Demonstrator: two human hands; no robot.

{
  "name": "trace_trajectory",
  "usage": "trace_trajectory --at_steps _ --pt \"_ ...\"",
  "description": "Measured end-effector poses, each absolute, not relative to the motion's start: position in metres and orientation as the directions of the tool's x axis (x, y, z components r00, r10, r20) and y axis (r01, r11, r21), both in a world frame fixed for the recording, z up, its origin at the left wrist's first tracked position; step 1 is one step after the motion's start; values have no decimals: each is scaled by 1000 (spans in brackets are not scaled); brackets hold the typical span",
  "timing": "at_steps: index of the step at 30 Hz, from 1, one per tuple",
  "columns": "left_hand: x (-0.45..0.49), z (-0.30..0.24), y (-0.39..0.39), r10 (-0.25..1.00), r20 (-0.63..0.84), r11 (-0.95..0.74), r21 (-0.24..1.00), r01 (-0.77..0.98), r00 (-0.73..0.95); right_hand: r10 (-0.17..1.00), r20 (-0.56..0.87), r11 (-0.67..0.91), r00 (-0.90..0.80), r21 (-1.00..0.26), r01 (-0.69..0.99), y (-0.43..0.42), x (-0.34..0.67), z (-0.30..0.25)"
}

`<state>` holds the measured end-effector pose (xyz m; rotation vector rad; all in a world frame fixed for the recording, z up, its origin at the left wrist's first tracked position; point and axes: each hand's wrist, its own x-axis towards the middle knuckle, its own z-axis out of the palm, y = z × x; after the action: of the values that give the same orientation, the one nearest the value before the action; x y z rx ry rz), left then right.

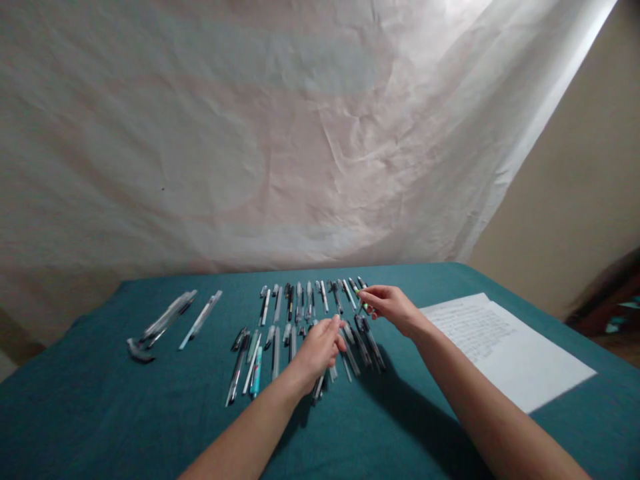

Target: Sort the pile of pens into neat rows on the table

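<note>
Two rows of pens and their parts lie across the middle of the cloth. My right hand (389, 308) is at the right end of the far row, thumb and fingertips pinched on a slim pen with green parts (365, 307). Over the near row hovers my left hand (320, 347), its fingers curled together; what they hold, if anything, is hidden. Beneath and behind it, several clear pens are partly covered. Dark pens (373, 344) lie just below my right hand. A turquoise pen (257, 372) and a black-and-clear pen (237, 373) lie at the near row's left end.
A green cloth (125, 413) covers the table. To the left lie a bundle of clear pens or refills (169, 315), a pale blue-tipped pair (201, 320) and a dark curved piece (139, 351). Handwritten paper sheets (530, 363) lie right, beside my forearm. A pale sheet (300, 133) hangs behind.
</note>
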<state>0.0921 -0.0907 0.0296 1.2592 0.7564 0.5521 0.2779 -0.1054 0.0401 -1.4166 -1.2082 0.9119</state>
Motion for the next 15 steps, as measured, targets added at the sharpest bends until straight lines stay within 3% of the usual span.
trace_trajectory --at_steps 3,6,15 --pt "93 29 -88 749 -190 263 964 -22 635 947 15 -126 320 -901 414 -99 304 23" --pt "94 28 -86 769 -185 277 959 -57 612 947 -69 -246 314 -787 566 -94 318 5" --pt "94 31 -87 769 -202 337 934 -115 607 946 -73 -274 317 -704 655 -94 317 -8"
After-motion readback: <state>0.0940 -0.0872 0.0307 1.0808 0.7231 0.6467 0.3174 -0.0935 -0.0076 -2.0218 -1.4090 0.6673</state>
